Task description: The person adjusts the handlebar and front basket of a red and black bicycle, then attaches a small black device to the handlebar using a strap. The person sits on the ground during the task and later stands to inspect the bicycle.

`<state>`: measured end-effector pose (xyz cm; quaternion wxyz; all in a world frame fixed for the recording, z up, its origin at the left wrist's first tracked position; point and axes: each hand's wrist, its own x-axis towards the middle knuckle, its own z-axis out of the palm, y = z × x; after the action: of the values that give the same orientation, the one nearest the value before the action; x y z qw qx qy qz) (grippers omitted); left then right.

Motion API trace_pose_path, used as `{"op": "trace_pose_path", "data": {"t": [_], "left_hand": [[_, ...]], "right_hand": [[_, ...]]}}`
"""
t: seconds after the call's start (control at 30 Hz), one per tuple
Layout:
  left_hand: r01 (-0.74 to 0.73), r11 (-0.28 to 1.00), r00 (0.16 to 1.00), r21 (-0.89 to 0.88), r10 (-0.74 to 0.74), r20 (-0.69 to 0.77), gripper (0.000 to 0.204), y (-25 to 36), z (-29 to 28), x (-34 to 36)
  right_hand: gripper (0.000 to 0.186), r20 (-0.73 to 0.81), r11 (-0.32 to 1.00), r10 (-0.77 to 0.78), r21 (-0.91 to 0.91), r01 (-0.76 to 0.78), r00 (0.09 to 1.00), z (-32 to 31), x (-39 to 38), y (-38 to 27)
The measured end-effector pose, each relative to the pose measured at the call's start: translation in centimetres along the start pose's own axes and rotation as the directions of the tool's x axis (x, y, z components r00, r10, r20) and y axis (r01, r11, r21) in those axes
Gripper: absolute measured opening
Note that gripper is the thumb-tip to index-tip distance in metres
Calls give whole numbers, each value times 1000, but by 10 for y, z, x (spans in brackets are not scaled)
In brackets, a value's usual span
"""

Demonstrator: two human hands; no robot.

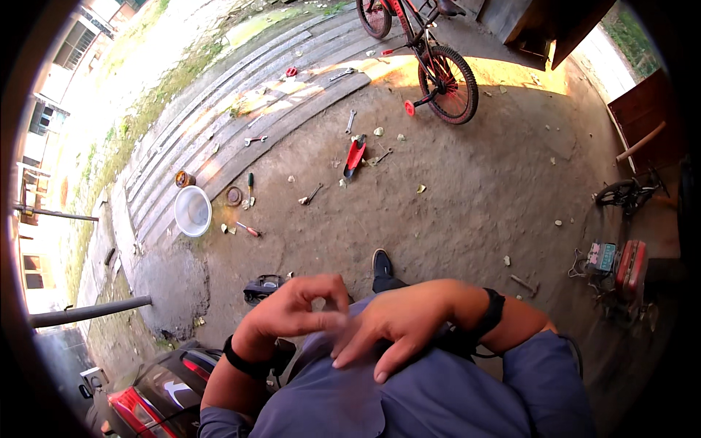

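Note:
My left hand (296, 308) is raised in front of my blue shirt (445, 394), its fingers curled toward the thumb with a gap between. Its fingertips are smeared by motion where they meet my right hand (412, 315). The right hand slants down to the left, its thumb and index finger apart, and nothing shows in it. Whether the left fingers pinch anything cannot be made out. Dark bands circle both wrists. Beyond the hands, my black shoe (382, 263) stands on the ground, and a black bag-like object (263, 289) lies beside the left hand.
A red-and-black bicycle (447, 84) stands ahead. Between lie a red-and-black fender (355, 156), wrenches (351, 121), and screwdrivers (250, 184). A white basin (193, 212) and rusty can (185, 179) sit left. A vehicle (164, 387) is lower left; a red box (630, 264) is right.

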<state>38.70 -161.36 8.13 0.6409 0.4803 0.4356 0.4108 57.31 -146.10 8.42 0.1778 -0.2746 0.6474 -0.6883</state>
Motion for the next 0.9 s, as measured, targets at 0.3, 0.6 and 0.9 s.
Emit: {"op": "trace_pose_path", "data": {"t": [0.3,0.6,0.9], "left_hand": [[438,858,718,-268,-513,-470,17,-133,-2,-19],[617,758,519,-211,-594,-615,13,-189,-1,-41],[481,862,730,161,-292,-618,28,-131,-87,123]], "right_hand": [[54,-375,954,300,114,-277,877,-42,-114,41],[55,-486,483,761,-18,-875,430,-58,-183,123],[29,-549,238,666,-485,-842,505,-152,-57,176]]}}
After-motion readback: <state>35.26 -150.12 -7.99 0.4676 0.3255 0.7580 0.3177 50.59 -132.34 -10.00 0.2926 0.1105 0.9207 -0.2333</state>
